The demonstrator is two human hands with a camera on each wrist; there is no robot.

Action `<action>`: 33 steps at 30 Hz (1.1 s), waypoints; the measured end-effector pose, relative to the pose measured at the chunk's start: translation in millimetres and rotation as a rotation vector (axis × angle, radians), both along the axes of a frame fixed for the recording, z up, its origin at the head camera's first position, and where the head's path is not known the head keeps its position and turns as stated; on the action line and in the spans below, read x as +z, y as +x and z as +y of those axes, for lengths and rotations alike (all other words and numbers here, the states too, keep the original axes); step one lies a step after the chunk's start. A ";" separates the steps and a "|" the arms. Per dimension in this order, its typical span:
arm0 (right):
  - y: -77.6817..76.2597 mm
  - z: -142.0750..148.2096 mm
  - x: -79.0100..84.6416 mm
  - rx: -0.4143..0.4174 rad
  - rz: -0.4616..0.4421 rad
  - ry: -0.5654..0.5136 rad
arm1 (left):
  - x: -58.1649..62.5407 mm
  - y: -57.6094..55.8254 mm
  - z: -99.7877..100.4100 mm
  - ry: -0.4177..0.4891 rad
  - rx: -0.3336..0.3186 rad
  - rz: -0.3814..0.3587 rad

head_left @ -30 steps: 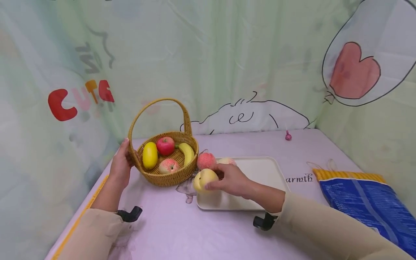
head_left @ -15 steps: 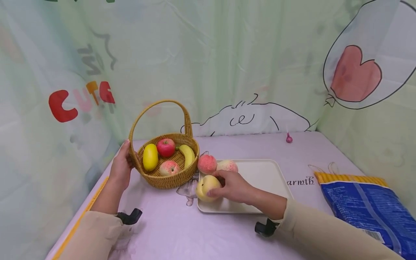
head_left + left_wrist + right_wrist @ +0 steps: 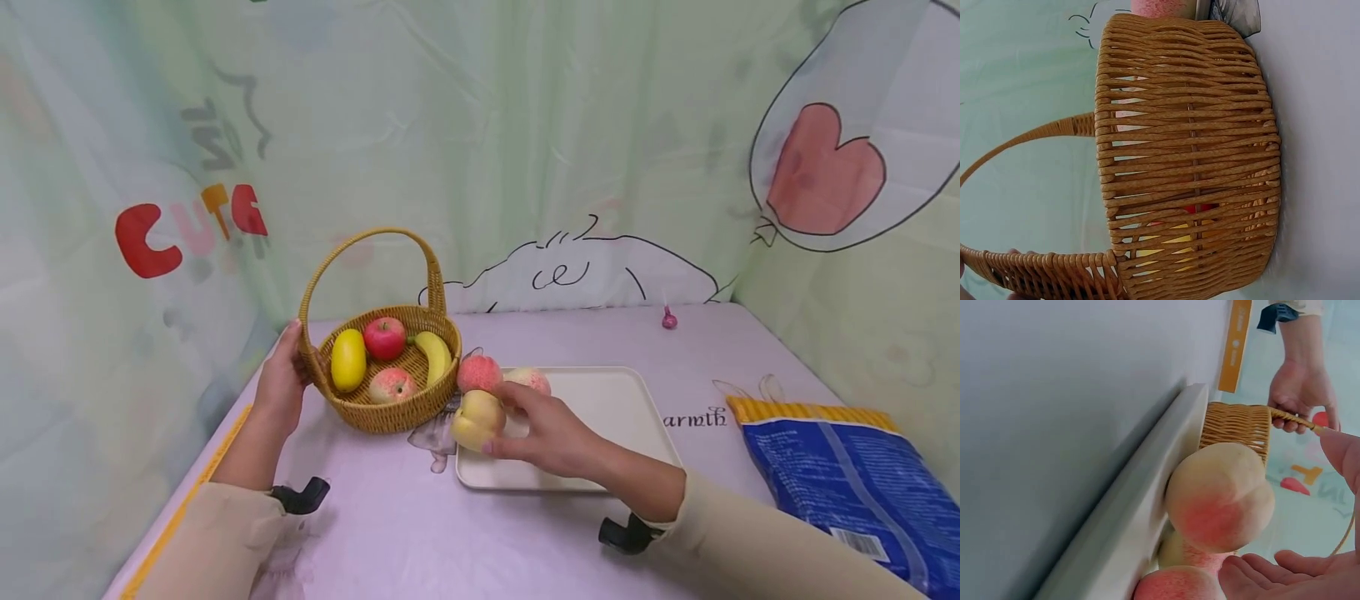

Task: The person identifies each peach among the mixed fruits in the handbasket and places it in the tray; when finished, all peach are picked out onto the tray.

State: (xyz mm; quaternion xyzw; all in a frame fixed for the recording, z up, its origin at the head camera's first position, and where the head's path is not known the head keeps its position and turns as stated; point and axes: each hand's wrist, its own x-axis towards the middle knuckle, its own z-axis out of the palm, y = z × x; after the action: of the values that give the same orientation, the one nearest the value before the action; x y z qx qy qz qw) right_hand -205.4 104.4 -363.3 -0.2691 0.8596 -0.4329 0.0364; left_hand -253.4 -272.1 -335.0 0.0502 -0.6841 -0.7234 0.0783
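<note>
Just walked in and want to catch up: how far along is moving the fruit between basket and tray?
Three peaches sit on the tray. The right hand is at the yellow peach, fingers loose around it; the left hand steadies the basket. Four fruits lie in the basket.

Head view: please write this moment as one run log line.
left hand: holds wicker basket | right hand: open beside yellow peach | peach: on cream tray

**The wearer's arms and wrist rigs**

2 bare hands, left hand [image 3: 279, 385] and right hand [image 3: 551, 433], emerge from long beige sleeves [image 3: 757, 542]. 1 small black camera mount [image 3: 625, 536] sits under each wrist.
</note>
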 end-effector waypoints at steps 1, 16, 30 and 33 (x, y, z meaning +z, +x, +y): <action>1.0 0.3 1.8 -0.007 -0.006 -0.010 | 0.3 -0.3 0.1 0.003 0.000 -0.001; -9.8 -16.0 44.6 0.021 -0.010 -0.051 | 3.2 -0.5 1.4 -0.004 0.007 -0.015; -20.6 -39.7 64.1 0.023 -0.045 -0.017 | 6.3 1.8 0.1 -0.007 -0.007 -0.020; -27.5 -44.3 67.4 0.014 -0.070 -0.007 | 5.7 2.1 1.4 -0.005 -0.006 -0.020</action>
State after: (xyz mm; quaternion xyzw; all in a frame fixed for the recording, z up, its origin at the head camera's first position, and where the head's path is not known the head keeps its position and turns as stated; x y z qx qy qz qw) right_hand -232.9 60.1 -296.0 -0.2600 0.8543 -0.4448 0.0685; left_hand -251.3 -270.7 -329.3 0.0554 -0.6867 -0.7215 0.0694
